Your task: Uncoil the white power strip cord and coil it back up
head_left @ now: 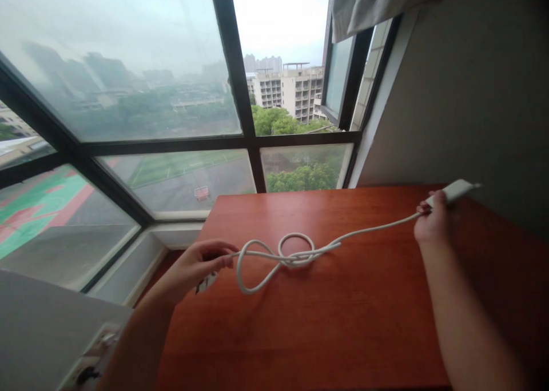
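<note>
A white cable lies in loose tangled loops on the reddish wooden table. My left hand is closed around the cable's left end, near the table's left edge, where a small plug pokes out below the fingers. My right hand is closed on the other end, gripping a flat white power strip raised just above the table's far right. The cable runs taut from the loops up to that hand.
A large window with dark frames fills the wall behind the table. A grey wall stands to the right, with cloth hanging at the top. A white wall socket sits at the lower left.
</note>
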Tool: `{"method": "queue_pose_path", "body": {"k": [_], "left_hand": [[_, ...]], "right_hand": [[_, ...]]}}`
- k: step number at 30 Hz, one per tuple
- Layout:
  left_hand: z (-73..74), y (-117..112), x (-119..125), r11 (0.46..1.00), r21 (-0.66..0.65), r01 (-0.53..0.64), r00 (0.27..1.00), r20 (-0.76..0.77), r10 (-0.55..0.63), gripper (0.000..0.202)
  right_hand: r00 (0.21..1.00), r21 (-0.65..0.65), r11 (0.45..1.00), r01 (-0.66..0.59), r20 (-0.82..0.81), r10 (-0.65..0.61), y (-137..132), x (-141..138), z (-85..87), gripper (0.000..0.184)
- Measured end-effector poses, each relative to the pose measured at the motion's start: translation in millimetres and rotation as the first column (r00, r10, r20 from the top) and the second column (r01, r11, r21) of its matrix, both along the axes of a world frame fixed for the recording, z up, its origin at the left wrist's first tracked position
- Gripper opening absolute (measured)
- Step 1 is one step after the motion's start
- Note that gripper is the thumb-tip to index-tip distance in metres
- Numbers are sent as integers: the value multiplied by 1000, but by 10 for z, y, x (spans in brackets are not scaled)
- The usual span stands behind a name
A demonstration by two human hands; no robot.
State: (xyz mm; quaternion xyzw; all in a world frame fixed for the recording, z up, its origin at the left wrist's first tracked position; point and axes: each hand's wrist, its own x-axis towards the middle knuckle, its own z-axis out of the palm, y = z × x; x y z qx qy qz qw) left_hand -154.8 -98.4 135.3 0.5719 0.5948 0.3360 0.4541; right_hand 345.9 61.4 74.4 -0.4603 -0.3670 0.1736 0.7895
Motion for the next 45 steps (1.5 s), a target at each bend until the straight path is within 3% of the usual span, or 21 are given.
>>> {"method": "queue_pose_path", "body": {"k": [2,5,9,15,22,25,28,31,34,40,45], "left_hand": [[61,-12,118,997,-21,-77,988,133,79,36],[139,-3,348,994,-29,-103,942,318,107,33],[198,81,687,994,0,-111,894,437,100,38],[108,349,1076,981,66,-182,867,481,129,48],[9,583,1452,976,113,-185,883,456,114,47],[-69,641,1619,968,181,-175,914,395,92,45],[-209,667,1698,969,227,-98,944,331,18,39],[-344,659,1684,970,240,-50,959,282,-20,36],[-421,660,1643,955,286,-76,973,229,9,30],[-540,744,1633,903,414,-118,993,41,111,14],[-497,716,1679,914,402,-57,996,85,25,17]], "right_hand": [[999,10,999,-32,-23,32,20,-112,-15,24],[986,47,988,-147,91,143,-63,-441,55,47],[900,-112,919,-377,190,392,-278,-893,211,63],[766,-168,800,-576,232,600,-533,-1187,338,56],[658,-191,715,-673,288,696,-808,-1591,430,51],[668,-221,766,-604,385,637,-864,-1769,418,50],[713,-266,875,-405,507,484,-847,-1799,384,50],[749,-270,929,-252,554,364,-826,-1740,390,50],[761,-237,929,-285,533,369,-901,-1766,443,51],[634,-223,936,-273,690,350,-1147,-2092,512,46],[561,-261,943,-206,758,332,-1049,-2023,549,46]]}}
